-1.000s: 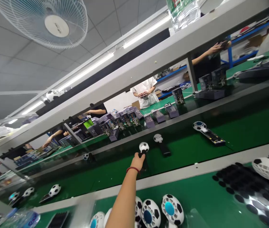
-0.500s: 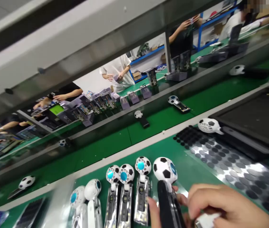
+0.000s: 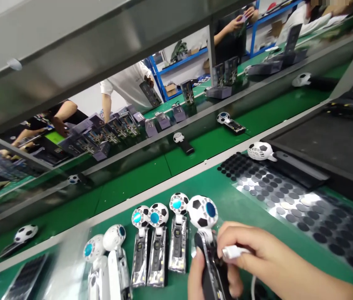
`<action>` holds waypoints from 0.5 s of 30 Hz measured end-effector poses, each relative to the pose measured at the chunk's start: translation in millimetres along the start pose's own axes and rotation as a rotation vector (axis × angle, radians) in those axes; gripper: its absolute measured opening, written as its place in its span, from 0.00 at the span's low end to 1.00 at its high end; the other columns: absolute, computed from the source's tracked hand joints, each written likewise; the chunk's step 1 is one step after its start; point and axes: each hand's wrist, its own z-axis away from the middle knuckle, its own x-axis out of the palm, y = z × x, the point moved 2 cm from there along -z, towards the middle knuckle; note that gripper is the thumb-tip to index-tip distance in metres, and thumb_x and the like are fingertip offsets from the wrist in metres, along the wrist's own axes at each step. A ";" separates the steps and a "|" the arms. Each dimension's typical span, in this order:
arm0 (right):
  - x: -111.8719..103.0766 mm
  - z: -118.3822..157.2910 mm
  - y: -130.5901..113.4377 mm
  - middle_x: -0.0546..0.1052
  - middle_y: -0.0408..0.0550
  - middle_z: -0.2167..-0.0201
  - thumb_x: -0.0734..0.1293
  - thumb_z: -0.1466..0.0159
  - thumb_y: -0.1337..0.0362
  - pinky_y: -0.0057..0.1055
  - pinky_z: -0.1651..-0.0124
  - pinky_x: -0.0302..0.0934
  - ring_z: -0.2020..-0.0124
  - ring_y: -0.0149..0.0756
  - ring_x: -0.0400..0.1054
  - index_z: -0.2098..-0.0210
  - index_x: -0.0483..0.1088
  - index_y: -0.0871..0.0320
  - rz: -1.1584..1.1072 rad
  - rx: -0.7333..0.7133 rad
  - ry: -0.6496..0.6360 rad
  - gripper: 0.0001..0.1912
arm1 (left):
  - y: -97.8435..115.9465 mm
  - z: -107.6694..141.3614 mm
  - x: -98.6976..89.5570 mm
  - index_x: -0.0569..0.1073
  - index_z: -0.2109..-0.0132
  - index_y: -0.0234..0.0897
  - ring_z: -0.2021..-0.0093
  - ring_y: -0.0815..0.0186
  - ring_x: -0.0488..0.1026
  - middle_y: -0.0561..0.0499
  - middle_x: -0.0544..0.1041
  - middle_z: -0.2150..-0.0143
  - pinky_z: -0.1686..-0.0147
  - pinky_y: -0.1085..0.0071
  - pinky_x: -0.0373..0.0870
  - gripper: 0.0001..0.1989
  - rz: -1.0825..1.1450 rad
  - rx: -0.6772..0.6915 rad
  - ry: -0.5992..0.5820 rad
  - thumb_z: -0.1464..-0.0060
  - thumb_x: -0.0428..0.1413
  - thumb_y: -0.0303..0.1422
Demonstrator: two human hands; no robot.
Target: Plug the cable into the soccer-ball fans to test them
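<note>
Lay in a row on the green bench (image 3: 257, 227), left: five football-headed fans (image 3: 151, 246), handles toward the camera. Just right of them, wrapped by the left hand (image 3: 209, 277): a sixth fan (image 3: 206, 237), black handle, head (image 3: 202, 211) resting on the bench. Pinched closed between the right hand (image 3: 257, 256) fingertips, against that handle: a white plug (image 3: 232, 251). Further right: a sheet of black dots (image 3: 292, 200).
</note>
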 end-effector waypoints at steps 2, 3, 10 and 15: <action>-1.6 -0.8 0.4 0.64 0.41 0.71 0.59 0.43 0.71 0.26 0.67 0.65 0.73 0.29 0.67 0.77 0.67 0.57 0.071 0.002 -0.001 0.09 | 3.9 -0.8 -1.5 0.75 0.69 0.30 0.74 0.66 0.69 0.47 0.73 0.76 0.73 0.73 0.64 0.25 0.026 -0.019 0.075 0.55 0.55 0.52; -2.6 -0.6 0.5 0.65 0.41 0.71 0.59 0.43 0.73 0.25 0.66 0.65 0.72 0.29 0.67 0.78 0.68 0.57 0.124 -0.007 -0.007 0.11 | 5.2 -0.8 -0.8 0.76 0.65 0.31 0.71 0.63 0.71 0.45 0.74 0.73 0.71 0.71 0.66 0.27 0.011 -0.031 0.112 0.54 0.53 0.53; -2.9 5.6 7.6 0.67 0.43 0.66 0.56 0.47 0.81 0.20 0.75 0.66 0.71 0.29 0.70 0.67 0.71 0.56 0.328 0.023 0.024 0.19 | 6.6 4.5 14.6 0.74 0.54 0.36 0.60 0.51 0.74 0.44 0.78 0.64 0.65 0.62 0.71 0.30 -0.165 0.002 0.175 0.54 0.53 0.54; 2.9 10.1 11.3 0.65 0.43 0.68 0.54 0.44 0.80 0.20 0.77 0.66 0.75 0.27 0.68 0.69 0.70 0.55 0.343 -0.065 0.028 0.18 | 9.1 10.0 16.2 0.70 0.51 0.35 0.58 0.58 0.73 0.44 0.75 0.56 0.61 0.59 0.71 0.24 -0.187 0.063 0.179 0.47 0.50 0.48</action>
